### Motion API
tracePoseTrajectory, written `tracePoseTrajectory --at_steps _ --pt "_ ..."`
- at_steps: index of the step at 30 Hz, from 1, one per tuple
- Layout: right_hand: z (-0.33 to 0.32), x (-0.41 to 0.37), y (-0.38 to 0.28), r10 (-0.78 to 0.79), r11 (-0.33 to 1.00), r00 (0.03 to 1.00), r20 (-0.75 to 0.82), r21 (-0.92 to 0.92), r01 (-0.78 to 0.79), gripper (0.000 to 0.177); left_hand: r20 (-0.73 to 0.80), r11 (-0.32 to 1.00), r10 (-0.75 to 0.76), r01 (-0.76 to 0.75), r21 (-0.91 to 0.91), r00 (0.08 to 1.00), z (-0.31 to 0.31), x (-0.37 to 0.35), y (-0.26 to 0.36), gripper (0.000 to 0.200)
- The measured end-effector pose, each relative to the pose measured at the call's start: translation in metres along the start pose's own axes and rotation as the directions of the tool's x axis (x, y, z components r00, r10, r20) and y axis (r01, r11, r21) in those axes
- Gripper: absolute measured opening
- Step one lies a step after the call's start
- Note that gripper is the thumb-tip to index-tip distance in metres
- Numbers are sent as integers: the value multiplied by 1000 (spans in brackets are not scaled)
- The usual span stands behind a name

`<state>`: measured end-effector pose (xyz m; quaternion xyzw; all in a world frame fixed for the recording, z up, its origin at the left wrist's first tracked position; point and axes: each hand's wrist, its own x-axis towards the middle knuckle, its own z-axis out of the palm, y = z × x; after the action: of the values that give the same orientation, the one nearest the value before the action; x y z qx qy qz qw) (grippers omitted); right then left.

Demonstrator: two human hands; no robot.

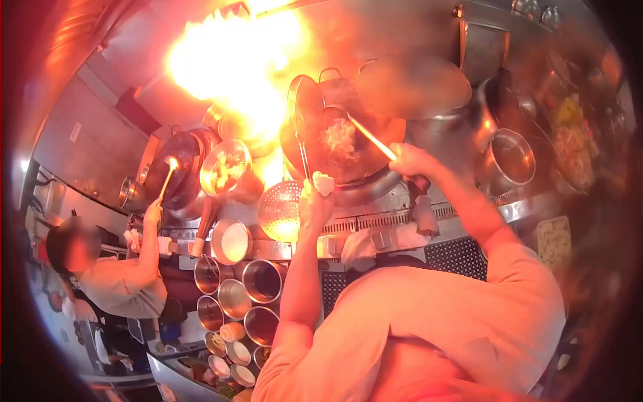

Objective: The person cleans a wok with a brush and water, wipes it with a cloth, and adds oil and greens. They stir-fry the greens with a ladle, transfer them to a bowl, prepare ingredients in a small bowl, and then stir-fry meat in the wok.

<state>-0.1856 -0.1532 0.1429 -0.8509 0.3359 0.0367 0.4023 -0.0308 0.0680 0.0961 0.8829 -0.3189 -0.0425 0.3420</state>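
Observation:
A wide dark wok (372,151) sits on the stove in front of me, with pale food (340,139) in its middle. My right hand (412,161) is closed round the long handle of a ladle (372,137), whose head reaches into the wok above the food. At the wok's near left edge, my left hand (315,204) is closed on a folded white cloth (323,183). A thin metal handle (303,153) runs up from that hand along the wok's left side. Just left of the hand lies a round perforated strainer (281,209).
Large flames (234,67) rise at the back left. A co-worker (120,281) at left holds a utensil over another wok (181,164). Several metal pots (262,281) stand below the stove edge. A steel pot (511,157) and a food tray (554,242) are at right.

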Motion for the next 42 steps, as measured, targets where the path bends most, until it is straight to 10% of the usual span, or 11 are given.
tracePoseTrajectory --at_steps 2,4,5,6,8,12,14,16,18,21,42 --pt "26 14 28 -153 962 963 -222 -257 93 37 -25 966 175 -177 -189 984 -5 2 -8 46" --pt "33 8 13 -191 981 936 -296 -41 188 42 -18 999 49 -50 -3 999 -15 -1 -6 47" --pt "31 4 -4 -54 929 984 -171 354 112 42 -39 999 51 -52 -5 998 -24 -3 -5 47" --pt "33 7 -17 -98 931 987 -126 339 135 42 -98 995 103 -104 -8 990 -35 -7 -4 48" --pt "37 13 -35 -206 322 976 76 947 -5 36 -142 995 77 -69 66 987 -57 -11 0 48" --pt "53 35 -98 -387 245 880 276 951 -190 32 -216 991 94 -70 117 972 -110 -16 1 49" --pt "67 46 -141 -325 599 897 298 799 -49 31 -276 984 129 -89 155 953 -134 -15 -8 49" --pt "98 83 -169 -450 883 869 208 247 398 44 -295 979 152 -102 177 943 -154 -15 -20 50" --pt "119 97 -190 -633 715 765 119 -288 637 44 -306 969 136 -63 237 942 -173 -17 -25 50" --pt "124 101 -218 -716 472 655 239 -526 708 38 -300 964 76 7 267 951 -197 -22 -32 49" --pt "91 183 -292 -406 113 683 607 -709 696 29 -339 984 -53 107 142 939 -208 -32 -84 47"
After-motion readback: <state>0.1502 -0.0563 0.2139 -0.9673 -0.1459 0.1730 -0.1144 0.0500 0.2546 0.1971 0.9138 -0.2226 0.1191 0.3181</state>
